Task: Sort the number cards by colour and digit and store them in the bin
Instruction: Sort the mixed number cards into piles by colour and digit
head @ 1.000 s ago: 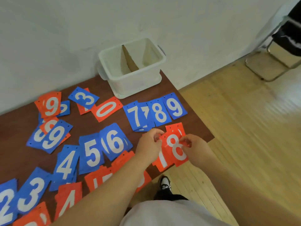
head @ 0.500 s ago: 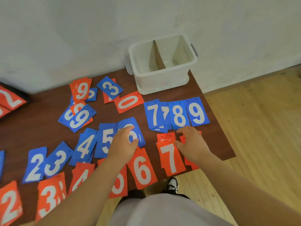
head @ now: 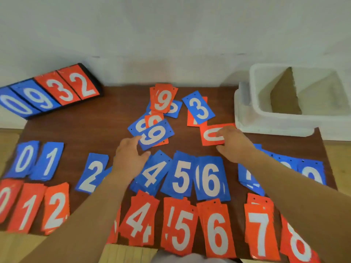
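Both bare arms reach in from the near edge across the card rows; left hand (head: 131,160) palm-down mid-table, fingers extended, one fingertip touching the near-left corner of the blue 9 card (head: 157,135), thumb spread to the right and clear of it, so released, gripping nothing; right hand (head: 236,146) further right, fingers curled over the red 0 card (head: 209,136) with the thumb at its near edge, so it pinches that card, which lies flat on the table (head: 85,130); frame is motion-blurred, finger detail soft; blue 9 card tops a small loose heap of blue and red 9s; beyond it a red 9 card (head: 163,100) overlaps a blue one, and a blue 3 card (head: 199,108) lies tilted over a red card; row of blue cards (head: 180,175) runs left to right 0, 1, 2, 4, 5, 6, with more partly hidden under the right forearm; nearer, row of red cards (head: 180,224) reads 0, 1, 2, 4, 5, 6, 7, 8, several in small stacks; left forearm crosses both rows between the 2s and 4s; bin (head: 266,120) white plastic, far-right corner of the table by the wall, brown divider (head: 283,95) standing inside; black-framed scoreboard (head: 47,92) far left showing blue 0, 9 and red 3, 2; table dark brown; wall (head: 171,35) plain white; floor (head: 129,254) light wood strips.
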`<state>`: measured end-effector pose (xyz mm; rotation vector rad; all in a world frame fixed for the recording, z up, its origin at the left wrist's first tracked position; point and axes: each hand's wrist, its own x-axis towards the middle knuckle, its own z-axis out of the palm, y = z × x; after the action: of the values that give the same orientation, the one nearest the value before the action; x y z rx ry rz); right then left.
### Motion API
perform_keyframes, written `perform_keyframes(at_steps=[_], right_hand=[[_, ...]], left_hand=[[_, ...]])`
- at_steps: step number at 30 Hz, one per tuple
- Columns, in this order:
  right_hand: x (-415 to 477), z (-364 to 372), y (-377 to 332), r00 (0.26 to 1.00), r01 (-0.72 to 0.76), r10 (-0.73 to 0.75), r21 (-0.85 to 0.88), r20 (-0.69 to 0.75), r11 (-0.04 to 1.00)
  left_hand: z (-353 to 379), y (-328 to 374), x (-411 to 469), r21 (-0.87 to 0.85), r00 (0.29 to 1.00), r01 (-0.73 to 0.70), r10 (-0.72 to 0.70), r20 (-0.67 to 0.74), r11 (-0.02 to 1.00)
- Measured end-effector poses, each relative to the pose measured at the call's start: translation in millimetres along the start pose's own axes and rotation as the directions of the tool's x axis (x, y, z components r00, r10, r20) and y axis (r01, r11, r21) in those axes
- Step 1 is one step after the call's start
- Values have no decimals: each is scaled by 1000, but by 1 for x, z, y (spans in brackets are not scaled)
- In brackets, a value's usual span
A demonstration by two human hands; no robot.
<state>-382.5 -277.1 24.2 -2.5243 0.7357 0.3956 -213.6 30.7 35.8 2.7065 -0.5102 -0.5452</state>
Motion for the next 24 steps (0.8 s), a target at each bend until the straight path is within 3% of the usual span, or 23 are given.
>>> perform_keyframes(at_steps=[7, 11, 16, 21, 24], right_hand=[[73, -8, -7, 986, 4, 52, -335, 157, 942], [83, -11, -5, 984, 16, 55, -393, 170, 920], [83, -13, -6, 986, 3, 72, -449, 151, 893], [76, -15, -12, 993, 14, 42, -469, 108, 883], [67, -15, -15, 995, 26, 18, -433, 96, 901]], left_hand=[[3, 1, 95, 179, 990, -116, 99, 101, 977], [27, 4, 109, 278, 970, -170, 112, 214, 946], [31, -2, 117, 207, 977, -163, 129, 168, 965], [26, 6, 100, 259, 978, -204, 186, 91, 944], [24, 6, 89, 37, 976, -194, 189, 109, 980]])
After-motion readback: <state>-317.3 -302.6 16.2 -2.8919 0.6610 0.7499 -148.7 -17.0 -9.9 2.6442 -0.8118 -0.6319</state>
